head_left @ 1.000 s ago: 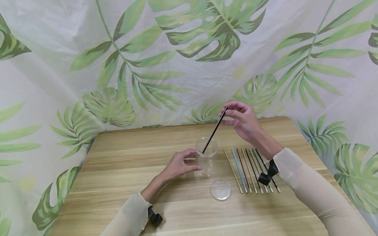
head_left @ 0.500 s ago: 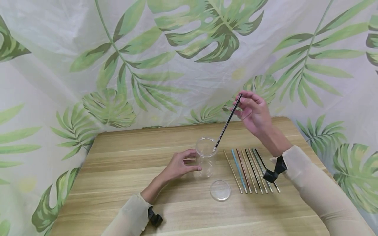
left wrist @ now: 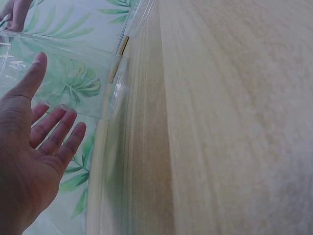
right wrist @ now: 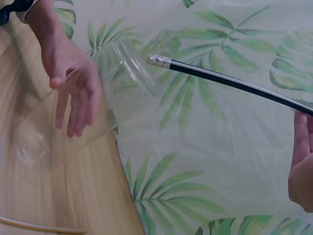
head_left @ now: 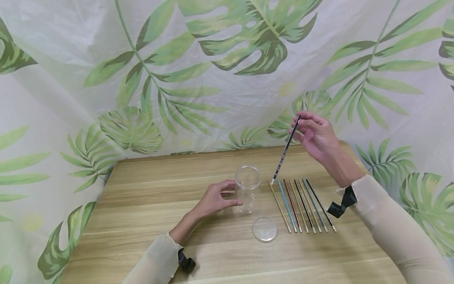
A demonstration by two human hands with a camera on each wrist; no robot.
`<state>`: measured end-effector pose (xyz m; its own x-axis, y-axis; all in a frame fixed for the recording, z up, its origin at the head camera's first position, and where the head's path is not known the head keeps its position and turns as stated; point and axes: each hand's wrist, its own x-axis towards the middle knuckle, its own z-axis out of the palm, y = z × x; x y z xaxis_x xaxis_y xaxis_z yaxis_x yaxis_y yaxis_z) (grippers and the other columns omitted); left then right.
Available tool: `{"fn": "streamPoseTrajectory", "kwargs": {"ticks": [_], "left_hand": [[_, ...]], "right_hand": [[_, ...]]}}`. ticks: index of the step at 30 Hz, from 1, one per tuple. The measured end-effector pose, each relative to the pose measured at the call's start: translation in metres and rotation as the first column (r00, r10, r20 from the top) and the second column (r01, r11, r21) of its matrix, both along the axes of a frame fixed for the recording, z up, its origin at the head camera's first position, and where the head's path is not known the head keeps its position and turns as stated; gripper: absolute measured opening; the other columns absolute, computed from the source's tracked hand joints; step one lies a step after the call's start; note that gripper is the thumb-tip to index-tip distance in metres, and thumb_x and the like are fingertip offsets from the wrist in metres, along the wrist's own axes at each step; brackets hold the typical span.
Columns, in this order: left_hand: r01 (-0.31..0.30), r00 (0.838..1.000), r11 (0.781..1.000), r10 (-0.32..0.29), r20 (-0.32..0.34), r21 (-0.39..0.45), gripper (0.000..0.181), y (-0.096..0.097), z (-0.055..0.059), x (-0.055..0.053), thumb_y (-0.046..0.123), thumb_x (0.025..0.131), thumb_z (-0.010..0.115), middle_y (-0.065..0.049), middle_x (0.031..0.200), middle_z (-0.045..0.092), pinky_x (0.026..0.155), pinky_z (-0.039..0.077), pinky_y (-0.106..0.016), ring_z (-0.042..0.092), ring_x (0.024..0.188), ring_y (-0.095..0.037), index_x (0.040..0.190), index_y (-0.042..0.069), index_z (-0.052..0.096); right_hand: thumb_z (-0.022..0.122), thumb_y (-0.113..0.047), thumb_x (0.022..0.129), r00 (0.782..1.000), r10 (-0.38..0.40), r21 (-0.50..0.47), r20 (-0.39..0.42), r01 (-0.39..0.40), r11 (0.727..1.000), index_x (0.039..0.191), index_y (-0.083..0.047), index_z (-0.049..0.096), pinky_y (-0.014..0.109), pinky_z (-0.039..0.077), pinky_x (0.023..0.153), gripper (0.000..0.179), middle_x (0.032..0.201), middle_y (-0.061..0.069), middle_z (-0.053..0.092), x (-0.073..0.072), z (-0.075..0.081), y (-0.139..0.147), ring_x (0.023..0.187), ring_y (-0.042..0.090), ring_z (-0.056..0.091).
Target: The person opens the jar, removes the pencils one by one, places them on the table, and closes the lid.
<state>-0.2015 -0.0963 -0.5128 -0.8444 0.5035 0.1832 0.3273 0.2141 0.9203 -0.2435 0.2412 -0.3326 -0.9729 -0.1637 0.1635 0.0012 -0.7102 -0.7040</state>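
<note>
In the head view my right hand pinches a black pencil near its upper end, above the table. The pencil slants down to the left, its eraser end lowest, to the right of the clear jar's rim; the right wrist view shows the silver ferrule. A clear plastic jar stands upright with nothing seen inside. My left hand is at the jar's left side, thumb and fingers spread loosely about it. In the left wrist view the fingers look relaxed; whether they touch the jar I cannot tell.
Right of the jar, several pencils lie side by side on the wooden table, erasers toward the near edge. A clear round lid lies in front of the jar. A leaf-print cloth hangs behind the table.
My right hand has drawn the black pencil out of the jar's mouth and carried it right, its eraser end now above the leftmost lying pencil. My left hand and the jar have stayed put.
</note>
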Motion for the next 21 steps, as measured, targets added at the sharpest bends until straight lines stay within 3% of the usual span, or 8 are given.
{"fn": "streamPoseTrajectory", "kwargs": {"ticks": [7, 13, 21], "left_hand": [[-0.003, 1.0, 1.0, 0.003, 0.0, -0.004, 0.057, 0.0, 0.0, 0.0, 0.007, 0.08, 0.094, -0.018, 0.128, 0.072, 0.103, 0.061, -0.05, 0.07, 0.119, -0.038, 0.13, -0.003, 0.068], [-0.006, 1.0, 1.0, 0.006, -0.002, -0.016, 0.057, 0.001, 0.0, 0.0, 0.009, 0.081, 0.093, -0.017, 0.128, 0.073, 0.103, 0.062, -0.047, 0.07, 0.119, -0.037, 0.131, -0.002, 0.069], [-0.007, 1.0, 1.0, 0.007, -0.002, -0.014, 0.056, 0.001, 0.0, 0.0, 0.008, 0.081, 0.093, -0.016, 0.128, 0.073, 0.103, 0.062, -0.045, 0.071, 0.119, -0.036, 0.13, -0.001, 0.069]], "right_hand": [[0.051, 0.017, 0.102, 0.995, 0.074, 0.076, 0.073, -0.079, 0.994, 0.102, 0.005, 0.076, 0.037, 0.068, 0.086, 0.028, 0.093, 0.015, 0.075, -0.002, -0.011, 0.017, 0.085, 0.025, 0.075], [0.045, 0.02, 0.103, 0.982, 0.151, 0.192, 0.112, -0.17, 0.967, 0.106, 0.004, 0.076, 0.037, 0.068, 0.086, 0.036, 0.097, 0.014, 0.075, -0.002, -0.023, 0.032, 0.089, 0.024, 0.075], [0.053, 0.019, 0.101, 0.981, 0.148, 0.323, 0.126, -0.181, 0.929, 0.106, 0.0, 0.078, 0.037, 0.068, 0.089, 0.031, 0.099, 0.011, 0.077, -0.001, -0.037, 0.051, 0.093, 0.021, 0.076]]}}
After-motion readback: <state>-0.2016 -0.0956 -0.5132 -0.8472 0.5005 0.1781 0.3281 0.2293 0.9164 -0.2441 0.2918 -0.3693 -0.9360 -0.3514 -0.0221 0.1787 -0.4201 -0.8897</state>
